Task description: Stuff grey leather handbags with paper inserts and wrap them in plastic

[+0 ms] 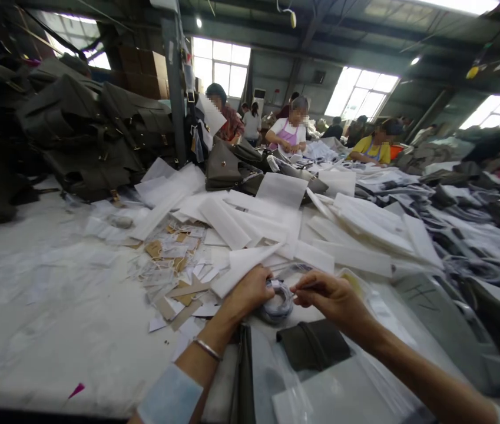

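The coil (277, 317) looks like glossy plastic, the bracelet (208, 348) shiny metal

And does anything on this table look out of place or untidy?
Yes: a small magenta piece lies alone near the front edge of the white table; also, paper tags look spilled, scattered messily left of the left hand.

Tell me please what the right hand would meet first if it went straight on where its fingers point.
The right hand would probably first meet the greyish, ring-shaped, plastic-looking coil just ahead; depth is unclear, so they may be touching.
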The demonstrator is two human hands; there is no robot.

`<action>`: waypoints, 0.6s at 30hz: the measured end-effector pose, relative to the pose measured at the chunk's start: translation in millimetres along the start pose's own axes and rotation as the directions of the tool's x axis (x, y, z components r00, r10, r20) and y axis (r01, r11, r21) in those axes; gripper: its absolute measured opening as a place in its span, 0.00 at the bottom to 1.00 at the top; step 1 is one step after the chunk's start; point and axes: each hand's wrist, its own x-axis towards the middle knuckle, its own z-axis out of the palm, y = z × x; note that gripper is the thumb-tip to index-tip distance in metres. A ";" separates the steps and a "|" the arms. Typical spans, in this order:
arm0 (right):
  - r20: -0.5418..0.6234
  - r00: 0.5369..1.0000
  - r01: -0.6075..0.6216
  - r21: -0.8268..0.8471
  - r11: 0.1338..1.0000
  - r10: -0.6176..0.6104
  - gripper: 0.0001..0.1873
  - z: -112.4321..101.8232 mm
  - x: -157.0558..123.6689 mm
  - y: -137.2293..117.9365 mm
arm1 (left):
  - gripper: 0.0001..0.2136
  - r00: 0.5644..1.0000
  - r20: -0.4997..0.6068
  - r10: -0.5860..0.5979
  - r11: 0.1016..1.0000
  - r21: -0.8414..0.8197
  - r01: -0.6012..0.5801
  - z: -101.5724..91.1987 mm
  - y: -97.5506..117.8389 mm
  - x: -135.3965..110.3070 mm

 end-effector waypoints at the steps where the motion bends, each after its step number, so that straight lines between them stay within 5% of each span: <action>1: -0.006 0.999 0.032 -0.013 0.999 -0.032 0.10 0.8 -3.5 1.3 | 0.09 1.000 -0.001 -0.002 1.000 0.005 0.002 -0.1 -0.1 0.3; 6: -0.022 0.956 0.280 -0.247 0.928 -0.294 0.06 4.5 -11.0 11.8 | 0.08 0.999 -0.048 -0.022 0.999 0.033 0.023 -0.7 2.8 1.5; 12: 0.150 0.909 0.415 -0.391 0.822 -0.388 0.06 9.1 -12.6 33.8 | 0.09 0.985 -0.168 -0.036 0.996 0.073 0.049 -6.7 11.0 -2.0; 18: 0.235 0.800 0.558 -0.628 0.543 -0.552 0.11 9.1 9.7 30.8 | 0.08 0.980 -0.194 0.030 0.997 0.071 -0.016 -2.2 17.3 -5.9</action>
